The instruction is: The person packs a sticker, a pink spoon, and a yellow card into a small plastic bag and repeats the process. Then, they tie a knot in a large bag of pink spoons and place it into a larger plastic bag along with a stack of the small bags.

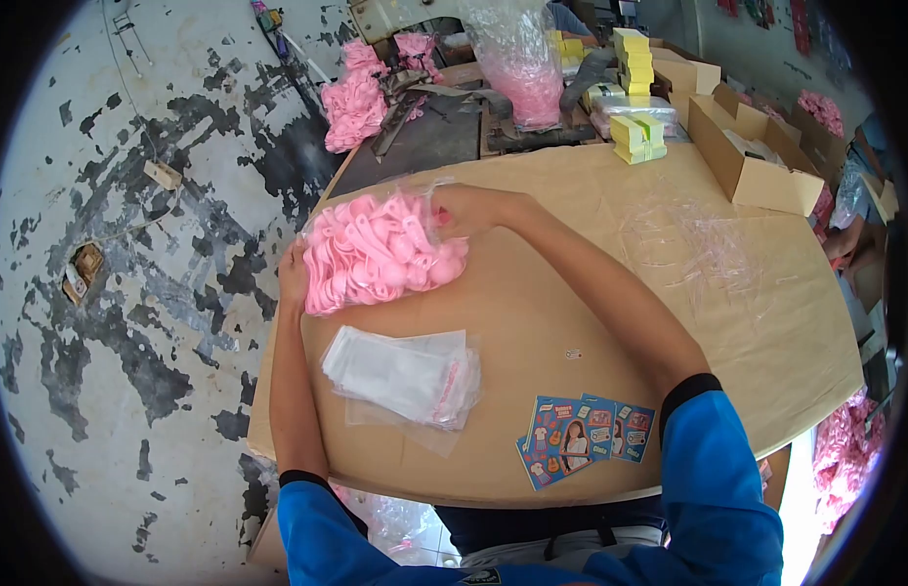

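Note:
A clear plastic bag of pink plastic pieces (376, 249), which look like small spoons with long handles, lies on the far left part of the table. My left hand (293, 275) grips its left side, with the fingertips partly hidden behind the bag. At the upper right edge of the bag, my right hand (465, 210) is closed on the plastic film. Nearer to me lies a stack of flat clear plastic sleeves (400, 376). Several blue printed cards (571, 439) overlap near the front edge, and a small clear piece (573, 355) lies beyond them.
The table (512, 313) has a brown paper top. Loose clear plastic strands (703, 249) lie on its right. Behind stand yellow card stacks (637, 139), an open cardboard box (757, 161), a sealing machine (542, 137) with a tall pink-filled bag, and a pink heap (354, 103). Another person's hand (844, 242) shows far right.

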The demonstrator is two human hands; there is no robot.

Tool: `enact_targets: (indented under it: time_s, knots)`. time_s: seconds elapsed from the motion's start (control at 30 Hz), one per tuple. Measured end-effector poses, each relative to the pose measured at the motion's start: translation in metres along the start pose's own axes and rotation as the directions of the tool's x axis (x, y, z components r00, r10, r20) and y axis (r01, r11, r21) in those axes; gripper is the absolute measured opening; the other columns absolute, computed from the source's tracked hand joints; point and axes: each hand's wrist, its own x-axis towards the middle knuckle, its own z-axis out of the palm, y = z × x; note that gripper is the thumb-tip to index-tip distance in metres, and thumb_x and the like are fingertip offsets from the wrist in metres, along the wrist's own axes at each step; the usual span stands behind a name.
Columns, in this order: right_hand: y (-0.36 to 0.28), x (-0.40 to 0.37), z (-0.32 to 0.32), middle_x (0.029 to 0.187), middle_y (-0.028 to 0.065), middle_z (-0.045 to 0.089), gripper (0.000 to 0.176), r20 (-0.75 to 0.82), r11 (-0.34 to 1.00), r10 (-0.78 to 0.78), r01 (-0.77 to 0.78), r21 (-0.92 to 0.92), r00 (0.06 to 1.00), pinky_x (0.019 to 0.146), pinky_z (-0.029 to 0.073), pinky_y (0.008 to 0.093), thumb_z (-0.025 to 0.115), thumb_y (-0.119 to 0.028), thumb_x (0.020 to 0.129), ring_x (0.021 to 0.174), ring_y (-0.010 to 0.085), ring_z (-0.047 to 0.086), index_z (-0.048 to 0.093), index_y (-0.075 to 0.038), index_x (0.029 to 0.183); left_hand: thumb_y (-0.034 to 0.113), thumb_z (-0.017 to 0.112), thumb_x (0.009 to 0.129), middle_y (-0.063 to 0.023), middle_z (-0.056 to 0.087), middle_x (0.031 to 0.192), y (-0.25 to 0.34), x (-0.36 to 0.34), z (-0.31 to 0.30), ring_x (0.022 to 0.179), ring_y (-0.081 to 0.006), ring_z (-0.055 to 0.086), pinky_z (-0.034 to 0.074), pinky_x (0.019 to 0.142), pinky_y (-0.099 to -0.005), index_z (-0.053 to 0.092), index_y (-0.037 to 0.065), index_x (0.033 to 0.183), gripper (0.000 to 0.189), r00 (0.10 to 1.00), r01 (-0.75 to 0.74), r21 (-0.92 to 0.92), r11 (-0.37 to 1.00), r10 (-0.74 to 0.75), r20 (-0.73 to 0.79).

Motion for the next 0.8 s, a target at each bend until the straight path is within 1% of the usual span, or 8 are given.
enact_targets:
  time_s: [0.1,0.2,0.23,0.3,0.4,0.53,0.67,0.8]
  knots:
    - [-0.012,0.031,0.009,0.094,0.0206,0.067,0.028,0.095,0.949,0.273,-0.252,-0.191,0.957,0.079,0.050,0.0401,0.065,-0.021,0.078,0.085,0.0272,0.064,0.065,-0.001,0.098,0.032,0.039,0.107,-0.0129,0.067,0.112,-0.004,-0.004,-0.011,0.100,-0.0175,0.062,0.048,0.089,-0.0301,0.057,-0.006,0.123,0.046,0.991,-0.029,0.161,0.987,0.049,-0.121]
    - [-0.047,0.022,0.016,0.086,0.0201,0.066,0.027,0.035,0.976,0.212,-0.210,-0.061,0.977,0.074,0.049,0.0396,0.065,-0.023,0.079,0.081,0.0272,0.064,0.064,-0.001,0.094,0.033,0.039,0.107,-0.0138,0.066,0.114,-0.003,-0.013,-0.022,0.103,-0.0179,0.061,0.047,0.091,-0.0306,0.056,-0.006,0.126,0.047,0.986,-0.026,0.216,0.976,0.060,-0.155]
    - [-0.039,0.024,0.016,0.089,0.0174,0.065,0.029,0.049,0.982,0.169,-0.163,-0.099,0.984,0.074,0.050,0.0381,0.064,-0.023,0.081,0.080,0.0252,0.062,0.063,0.000,0.099,0.033,0.039,0.107,-0.0140,0.066,0.115,-0.005,-0.013,-0.026,0.104,-0.0180,0.060,0.046,0.092,-0.0308,0.056,-0.006,0.127,0.047,0.986,-0.025,0.224,0.974,0.061,-0.154]
    - [-0.022,0.020,0.022,0.095,0.0122,0.064,0.032,0.083,0.984,0.098,-0.084,-0.154,0.992,0.073,0.050,0.0351,0.062,-0.022,0.086,0.079,0.0211,0.060,0.061,0.001,0.109,0.035,0.038,0.107,-0.0142,0.065,0.119,-0.006,-0.021,-0.029,0.108,-0.0188,0.059,0.045,0.096,-0.0311,0.053,-0.006,0.132,0.050,0.991,-0.007,0.155,0.988,0.028,-0.134]
    - [-0.027,0.015,0.001,0.100,0.0109,0.065,0.034,0.117,0.988,0.148,-0.143,-0.053,0.982,0.070,0.053,0.0331,0.058,-0.019,0.089,0.082,0.0182,0.062,0.059,-0.001,0.119,0.038,0.038,0.106,-0.0136,0.064,0.122,-0.012,-0.018,-0.026,0.108,-0.0200,0.061,0.046,0.096,-0.0309,0.051,-0.006,0.133,0.053,0.993,0.013,0.034,0.999,-0.009,-0.119]
    - [-0.043,0.008,-0.013,0.107,0.0084,0.065,0.039,0.247,0.847,0.403,-0.461,0.265,0.881,0.068,0.058,0.0322,0.054,-0.020,0.095,0.091,0.0164,0.063,0.054,-0.008,0.132,0.043,0.038,0.106,-0.0144,0.063,0.121,-0.015,-0.017,-0.028,0.105,-0.0195,0.064,0.051,0.092,-0.0316,0.050,-0.004,0.134,0.056,0.995,0.095,-0.236,0.967,-0.091,0.029]
    - [-0.041,0.005,-0.025,0.109,0.0093,0.065,0.042,0.267,0.875,0.413,-0.461,0.150,0.871,0.066,0.057,0.0300,0.056,-0.033,0.098,0.087,0.0155,0.064,0.055,-0.009,0.133,0.044,0.038,0.106,-0.0151,0.063,0.122,-0.020,-0.014,-0.029,0.104,-0.0210,0.065,0.052,0.093,-0.0327,0.048,-0.004,0.136,0.057,0.987,0.159,-0.308,0.938,-0.150,0.053]
    - [-0.041,-0.002,-0.048,0.102,0.0087,0.068,0.045,0.294,0.818,0.543,-0.574,0.027,0.787,0.066,0.056,0.0309,0.064,-0.035,0.093,0.085,0.0160,0.065,0.062,-0.007,0.128,0.043,0.037,0.106,-0.0153,0.062,0.126,-0.024,-0.014,-0.031,0.109,-0.0214,0.064,0.051,0.095,-0.0329,0.046,-0.004,0.138,0.057,0.983,0.184,-0.321,0.929,-0.179,0.045]
